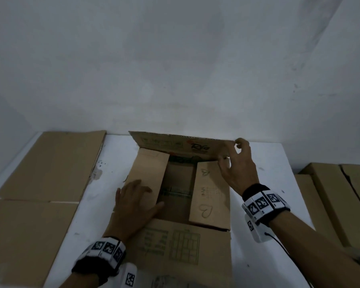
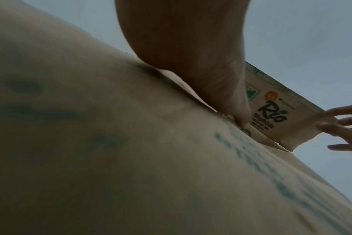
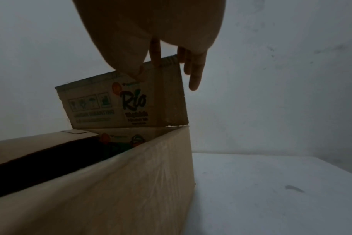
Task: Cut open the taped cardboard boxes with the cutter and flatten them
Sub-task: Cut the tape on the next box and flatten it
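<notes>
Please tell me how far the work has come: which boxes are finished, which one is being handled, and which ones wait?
Done: flattened brown cardboard sheets lie on the left of the white table. In hand: the printed brown cardboard box has its top open; the left hand presses flat on a side flap, the right hand pinches the far flap. Left: plain brown boxes at the right look uncut. No cutter is visible.

The head view looks down and forward over the bench [image 1: 117, 169] toward the wall. The left wrist view lies almost against the box [image 2: 131, 159]; the right wrist view sits low beside it, both facing its printed flap [image 3: 123, 101].
</notes>
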The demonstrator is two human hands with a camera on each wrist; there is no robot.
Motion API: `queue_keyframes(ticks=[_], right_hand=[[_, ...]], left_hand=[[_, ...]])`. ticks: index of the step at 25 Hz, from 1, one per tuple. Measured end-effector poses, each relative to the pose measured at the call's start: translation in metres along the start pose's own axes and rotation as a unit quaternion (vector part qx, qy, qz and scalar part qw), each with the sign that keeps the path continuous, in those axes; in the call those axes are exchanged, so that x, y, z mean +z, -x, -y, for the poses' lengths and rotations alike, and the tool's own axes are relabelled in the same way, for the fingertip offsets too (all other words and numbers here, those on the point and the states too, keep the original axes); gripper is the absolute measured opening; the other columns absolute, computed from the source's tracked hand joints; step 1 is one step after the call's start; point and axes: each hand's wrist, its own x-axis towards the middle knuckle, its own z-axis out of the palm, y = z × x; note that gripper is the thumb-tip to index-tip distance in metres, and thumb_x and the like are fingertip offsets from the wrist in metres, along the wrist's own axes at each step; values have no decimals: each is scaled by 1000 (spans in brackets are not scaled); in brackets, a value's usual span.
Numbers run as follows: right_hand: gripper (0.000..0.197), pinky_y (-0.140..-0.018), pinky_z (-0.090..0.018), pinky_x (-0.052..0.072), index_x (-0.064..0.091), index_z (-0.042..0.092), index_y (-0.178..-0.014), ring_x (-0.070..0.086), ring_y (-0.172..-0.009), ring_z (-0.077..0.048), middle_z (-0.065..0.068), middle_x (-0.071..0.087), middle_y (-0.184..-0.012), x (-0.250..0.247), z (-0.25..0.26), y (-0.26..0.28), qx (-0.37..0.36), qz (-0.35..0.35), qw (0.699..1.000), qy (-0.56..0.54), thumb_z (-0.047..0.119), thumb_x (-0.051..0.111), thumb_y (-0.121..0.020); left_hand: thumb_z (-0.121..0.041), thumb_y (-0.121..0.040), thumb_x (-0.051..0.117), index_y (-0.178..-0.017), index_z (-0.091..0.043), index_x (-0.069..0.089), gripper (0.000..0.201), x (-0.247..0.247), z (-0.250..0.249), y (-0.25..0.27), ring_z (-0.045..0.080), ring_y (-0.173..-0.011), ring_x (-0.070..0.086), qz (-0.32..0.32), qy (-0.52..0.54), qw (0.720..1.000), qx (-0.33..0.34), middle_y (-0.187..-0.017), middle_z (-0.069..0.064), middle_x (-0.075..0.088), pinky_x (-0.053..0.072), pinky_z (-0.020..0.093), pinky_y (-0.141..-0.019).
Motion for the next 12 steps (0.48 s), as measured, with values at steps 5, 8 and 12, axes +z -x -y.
queue_keyframes(ticks=[5, 8, 12], right_hand=[[69, -114, -65, 26, 37, 7, -151, 16, -149, -44, -24, 21, -160, 17, 11, -9, -72, 80, 986, 124, 24, 63, -89], [70, -115, -70, 6, 31, 16, -154, 16, -150, -40, -19, 31, -158, 31, 6, -14, -49, 224, 954, 194, 53, 28, -95], [81, -115, -60, 15, 47, 25, -141, 47, -130, -31, -8, 54, -136, 32, 7, -31, -38, 311, 937, 152, 70, 7, -86]], left_hand=[[-92, -63, 53, -155, -41, -7, 121, 1, 5, -22, 29, -151, -17, 107, -33, 990, -86, -164, 4, -23, 3, 59, -119], [-91, -62, 58, -155, -40, -12, 127, 2, 2, -27, 33, -152, -14, 117, -22, 986, -114, -162, 8, -27, 11, 60, -119], [-89, -63, 56, -156, -40, -8, 122, 8, 2, -28, 37, -150, -2, 108, -36, 985, -130, -163, 11, -21, 17, 58, -117]])
